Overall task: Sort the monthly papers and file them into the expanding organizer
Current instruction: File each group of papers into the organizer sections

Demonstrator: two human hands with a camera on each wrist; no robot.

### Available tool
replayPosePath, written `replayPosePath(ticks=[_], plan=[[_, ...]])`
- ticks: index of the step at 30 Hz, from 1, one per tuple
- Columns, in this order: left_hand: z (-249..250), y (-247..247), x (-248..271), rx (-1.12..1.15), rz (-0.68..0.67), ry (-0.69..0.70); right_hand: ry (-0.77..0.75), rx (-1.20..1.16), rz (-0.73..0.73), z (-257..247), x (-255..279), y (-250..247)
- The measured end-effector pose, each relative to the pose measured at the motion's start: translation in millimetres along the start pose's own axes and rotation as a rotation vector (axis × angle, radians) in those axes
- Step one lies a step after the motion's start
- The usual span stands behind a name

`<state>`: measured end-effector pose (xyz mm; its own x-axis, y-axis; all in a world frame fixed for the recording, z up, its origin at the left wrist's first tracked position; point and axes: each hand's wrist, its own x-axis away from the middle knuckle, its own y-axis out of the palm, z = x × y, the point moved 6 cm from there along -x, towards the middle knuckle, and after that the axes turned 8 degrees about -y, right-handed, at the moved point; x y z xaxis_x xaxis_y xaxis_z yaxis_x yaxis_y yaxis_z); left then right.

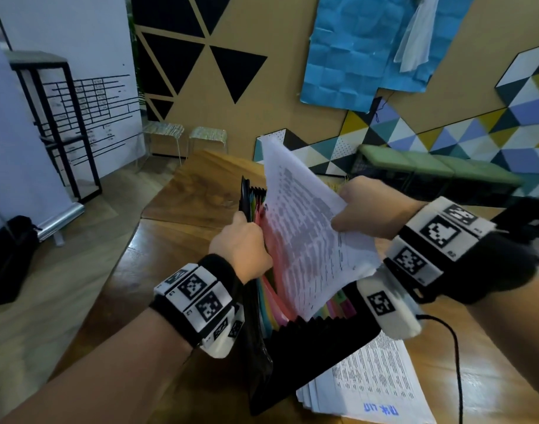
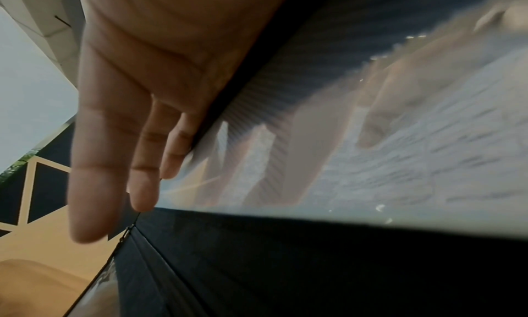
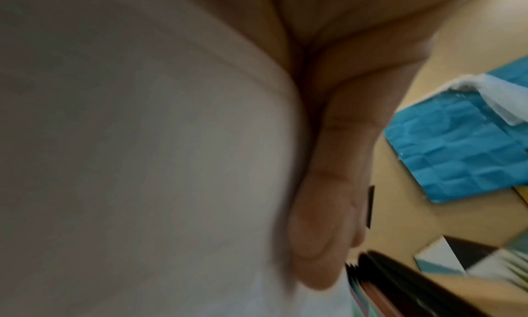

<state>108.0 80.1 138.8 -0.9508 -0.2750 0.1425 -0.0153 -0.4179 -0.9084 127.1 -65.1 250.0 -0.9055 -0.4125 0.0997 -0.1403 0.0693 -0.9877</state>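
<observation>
Wood desk (image 1: 176,191): folder (image 1: 308,341) stands open. Your right hand (image 1: 369,209) pinches papers (image 1: 304,228), lower end hidden among dividers (image 1: 269,296), fingers hidden behind them. Left hand (image 1: 240,244) pinches folder wall, fingers (image 2: 97,163) straight, together. Right wrist view blurred.

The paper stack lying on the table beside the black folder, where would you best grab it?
Probably by its free right edge, coming from the right, thumb on top and fingers slid beneath. The paper stack lies flat, and the accordion folder covers its left corner.
</observation>
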Motion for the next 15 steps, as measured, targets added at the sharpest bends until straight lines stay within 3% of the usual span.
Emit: replayPosePath(ticks=[8,12,15], plan=[[-1,-2,2,0.03,0.006,0.003,0.03,-0.166,-0.249,2,-33,87],[-6,-6,4,0.09,0.007,0.023,0.053,-0.386,-0.232,10,-31,80],[-10,-5,4,0.114,0.01,0.051,-0.037,-0.178,-0.246,0,-32,81]])
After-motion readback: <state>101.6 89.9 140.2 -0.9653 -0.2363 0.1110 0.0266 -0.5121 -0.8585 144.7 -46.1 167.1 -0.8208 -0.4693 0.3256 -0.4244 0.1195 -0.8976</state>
